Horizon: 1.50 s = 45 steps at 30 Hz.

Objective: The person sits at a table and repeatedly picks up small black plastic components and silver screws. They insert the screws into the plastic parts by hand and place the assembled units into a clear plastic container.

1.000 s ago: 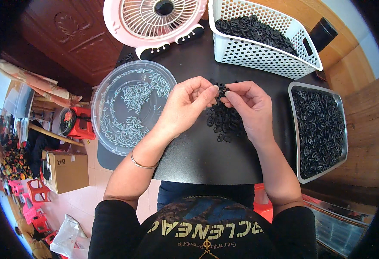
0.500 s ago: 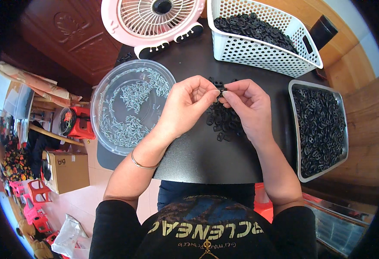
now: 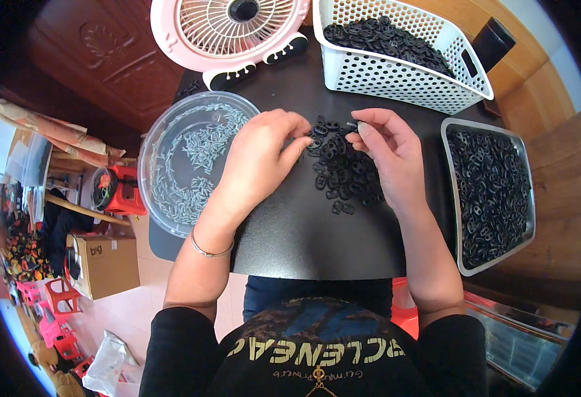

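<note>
Over the dark table, my right hand (image 3: 393,142) pinches a small black plastic piece (image 3: 356,124) between thumb and fingertips. A short, pale ribbed bit like a spring shows at its tip. My left hand (image 3: 260,149) is half curled at the left side of a pile of black two-hole plastic pieces (image 3: 343,175). Its thumb and forefinger are a little apart, and I see nothing between them. Partly behind that hand stands a round clear tub (image 3: 146,169) of small silvery spring-like parts (image 3: 204,147).
A white perforated basket (image 3: 396,79) of black pieces stands at the back, beside a pink fan (image 3: 164,33). On the right lies a metal-rimmed tray (image 3: 459,218) full of two-hole pieces. A cardboard box (image 3: 111,268) and red stools (image 3: 62,298) are on the floor at left.
My hands, which met over the pile, have drawn apart. The left moved left and the right slightly right with the small black piece, uncovering more of the pile.
</note>
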Each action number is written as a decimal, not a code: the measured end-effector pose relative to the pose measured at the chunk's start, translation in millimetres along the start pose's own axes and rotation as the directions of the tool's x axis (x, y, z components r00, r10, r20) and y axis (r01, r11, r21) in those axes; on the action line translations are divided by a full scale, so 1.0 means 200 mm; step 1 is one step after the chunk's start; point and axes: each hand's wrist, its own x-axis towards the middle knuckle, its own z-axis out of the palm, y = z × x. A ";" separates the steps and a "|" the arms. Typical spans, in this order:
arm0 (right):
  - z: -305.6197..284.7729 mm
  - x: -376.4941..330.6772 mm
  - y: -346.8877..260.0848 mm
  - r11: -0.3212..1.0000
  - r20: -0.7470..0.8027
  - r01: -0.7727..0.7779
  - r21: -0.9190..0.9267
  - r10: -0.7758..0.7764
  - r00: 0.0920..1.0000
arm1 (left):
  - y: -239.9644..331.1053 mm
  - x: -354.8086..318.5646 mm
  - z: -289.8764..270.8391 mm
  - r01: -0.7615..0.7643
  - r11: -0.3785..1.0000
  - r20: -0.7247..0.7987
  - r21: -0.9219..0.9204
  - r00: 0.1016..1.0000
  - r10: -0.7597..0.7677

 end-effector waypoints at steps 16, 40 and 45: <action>-0.04 0.03 0.06 0.983 0.048 -0.038 -0.181 0.047 0.998 | 0.01 -0.02 0.04 -0.132 0.977 0.092 0.167 0.989 0.117; -0.03 0.02 0.05 0.992 0.045 -0.039 -0.119 0.045 0.998 | 0.03 -0.07 0.09 -0.055 0.998 0.317 0.019 0.947 0.046; -0.03 0.02 0.05 0.995 0.043 -0.040 -0.096 0.044 0.998 | 0.04 -0.06 0.08 -0.035 0.999 0.365 0.015 0.931 0.027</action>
